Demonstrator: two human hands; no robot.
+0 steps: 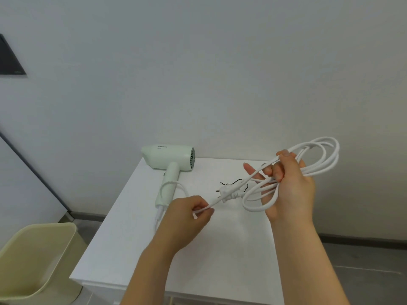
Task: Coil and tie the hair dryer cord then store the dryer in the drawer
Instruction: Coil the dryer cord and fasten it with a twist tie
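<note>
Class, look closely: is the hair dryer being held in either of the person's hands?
No: the hair dryer lies on the white cabinet top, while the left hand and right hand hold only its cord.

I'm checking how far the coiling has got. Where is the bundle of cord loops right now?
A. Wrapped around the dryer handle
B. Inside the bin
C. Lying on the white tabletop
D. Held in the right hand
D: the cord loops hang from the raised right hand, while the left hand pinches a straight stretch of cord.

A hair dryer (170, 164) is lying at the far left of a cabinet top (136, 238), a plug (226, 191) dangling above its middle, and a bin (33, 260) is standing left of the cabinet.
</note>
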